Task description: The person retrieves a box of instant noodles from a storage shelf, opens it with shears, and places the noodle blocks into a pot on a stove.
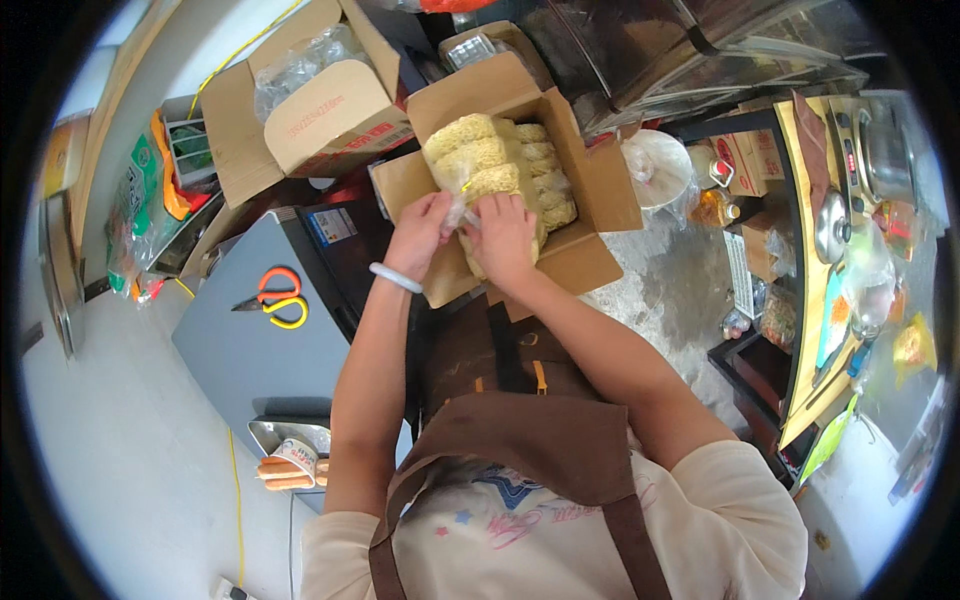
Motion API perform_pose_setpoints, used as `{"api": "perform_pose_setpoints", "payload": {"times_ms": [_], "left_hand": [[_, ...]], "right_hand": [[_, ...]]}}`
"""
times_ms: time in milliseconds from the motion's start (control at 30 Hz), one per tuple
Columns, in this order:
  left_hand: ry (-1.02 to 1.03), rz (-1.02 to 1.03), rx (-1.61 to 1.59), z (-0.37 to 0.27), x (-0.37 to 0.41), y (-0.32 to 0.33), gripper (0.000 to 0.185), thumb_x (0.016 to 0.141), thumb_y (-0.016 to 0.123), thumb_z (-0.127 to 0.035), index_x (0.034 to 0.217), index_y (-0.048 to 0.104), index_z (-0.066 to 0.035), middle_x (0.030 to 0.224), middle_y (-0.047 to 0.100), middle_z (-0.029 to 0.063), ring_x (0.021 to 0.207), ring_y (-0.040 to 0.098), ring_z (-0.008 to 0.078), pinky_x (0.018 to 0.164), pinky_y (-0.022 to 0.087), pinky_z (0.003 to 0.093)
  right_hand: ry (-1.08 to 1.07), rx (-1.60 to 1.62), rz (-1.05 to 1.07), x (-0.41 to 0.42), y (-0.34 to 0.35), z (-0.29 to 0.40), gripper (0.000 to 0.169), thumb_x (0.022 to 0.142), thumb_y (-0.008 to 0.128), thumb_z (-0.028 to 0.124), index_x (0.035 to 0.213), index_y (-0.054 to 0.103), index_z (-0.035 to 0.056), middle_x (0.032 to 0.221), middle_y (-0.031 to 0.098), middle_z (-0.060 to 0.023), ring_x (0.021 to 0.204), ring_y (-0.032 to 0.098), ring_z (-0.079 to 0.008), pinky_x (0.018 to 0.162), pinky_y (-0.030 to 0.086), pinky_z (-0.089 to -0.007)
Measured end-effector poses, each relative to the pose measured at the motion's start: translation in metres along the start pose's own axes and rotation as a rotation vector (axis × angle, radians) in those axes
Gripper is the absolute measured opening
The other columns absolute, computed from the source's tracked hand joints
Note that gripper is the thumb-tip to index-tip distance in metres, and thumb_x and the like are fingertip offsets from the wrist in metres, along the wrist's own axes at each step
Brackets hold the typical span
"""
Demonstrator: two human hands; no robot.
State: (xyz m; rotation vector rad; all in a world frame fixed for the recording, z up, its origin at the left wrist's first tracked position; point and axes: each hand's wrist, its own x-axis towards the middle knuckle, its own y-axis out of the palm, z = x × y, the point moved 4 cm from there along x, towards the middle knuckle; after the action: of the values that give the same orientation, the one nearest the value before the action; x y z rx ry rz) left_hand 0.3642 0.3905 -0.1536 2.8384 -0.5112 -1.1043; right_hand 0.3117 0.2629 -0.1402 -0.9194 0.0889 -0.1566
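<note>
My left hand (422, 226), with a pale bangle (396, 277) at the wrist, pinches the gathered neck of a clear plastic bag (456, 214). Close beside it, my right hand (501, 229) has its fingers curled on the same bag neck. A yellow tie (466, 186) shows at the gathered plastic. The bag holds blocks of dried noodles (480, 150) and rests over an opened cardboard box (566, 161). More noodle blocks (553, 187) lie inside the box, to the right of the bag. My fingertips are partly hidden by the plastic.
Scissors (282, 297) with orange and yellow handles lie on a grey surface (225, 337) at the left. Another open cardboard box (322, 120) with clear plastic stands at the upper left. A white bucket (660, 172) is right of the noodle box. A wooden counter (796, 360) bears cookware farther right.
</note>
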Motion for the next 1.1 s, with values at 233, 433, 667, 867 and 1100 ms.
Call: {"api": "perform_pose_setpoints", "payload": {"times_ms": [233,433,667,867,1100], "left_hand": [[0.125,0.09,0.124,-0.01,-0.006,0.042,0.028,0.101,0.049,-0.024,0.096,0.062,0.0,0.074,0.058,0.0003,0.065,0.05,0.008,0.061,0.043,0.0247],[0.252,0.024,0.122,0.011,0.01,0.029,0.023,0.096,0.056,-0.019,0.098,0.063,0.002,0.08,0.063,0.0042,0.072,0.056,0.0119,0.067,0.046,0.0278],[0.105,-0.187,0.474,0.01,0.005,0.0,0.028,0.085,0.066,-0.026,0.095,0.067,0.0,0.089,0.068,0.0176,0.082,0.064,0.0324,0.078,0.049,0.0393],[0.289,-0.262,0.561,0.0,0.0,0.016,0.026,0.083,0.068,-0.027,0.089,0.067,-0.002,0.086,0.068,0.0174,0.083,0.065,0.0336,0.078,0.05,0.0406],[0.343,-0.279,0.471,0.003,-0.009,0.014,0.02,0.082,0.072,-0.017,0.094,0.068,-0.001,0.08,0.067,0.0102,0.075,0.062,0.0175,0.072,0.049,0.0324]], "right_hand": [[-0.197,0.276,0.193,0.026,-0.052,-0.043,0.019,0.072,0.067,-0.002,0.088,0.057,0.002,0.083,0.06,-0.0159,0.083,0.06,-0.0373,0.071,0.048,-0.0443],[-0.143,0.195,0.149,0.031,-0.047,-0.043,0.023,0.072,0.071,-0.001,0.09,0.058,0.0005,0.081,0.059,-0.0133,0.078,0.06,-0.0302,0.07,0.05,-0.0366],[0.048,0.492,0.377,0.035,-0.026,-0.038,0.016,0.083,0.059,0.002,0.098,0.062,0.0022,0.087,0.066,-0.0121,0.078,0.064,-0.0198,0.071,0.051,-0.0312],[0.199,0.452,0.297,0.05,-0.027,-0.024,0.014,0.087,0.06,0.008,0.1,0.061,0.0035,0.084,0.067,-0.0134,0.072,0.066,-0.0233,0.067,0.051,-0.0331],[0.033,0.431,0.282,0.06,-0.024,-0.02,0.011,0.084,0.067,0.006,0.093,0.063,0.0014,0.079,0.065,-0.0048,0.072,0.06,-0.0115,0.067,0.048,-0.0275]]}}
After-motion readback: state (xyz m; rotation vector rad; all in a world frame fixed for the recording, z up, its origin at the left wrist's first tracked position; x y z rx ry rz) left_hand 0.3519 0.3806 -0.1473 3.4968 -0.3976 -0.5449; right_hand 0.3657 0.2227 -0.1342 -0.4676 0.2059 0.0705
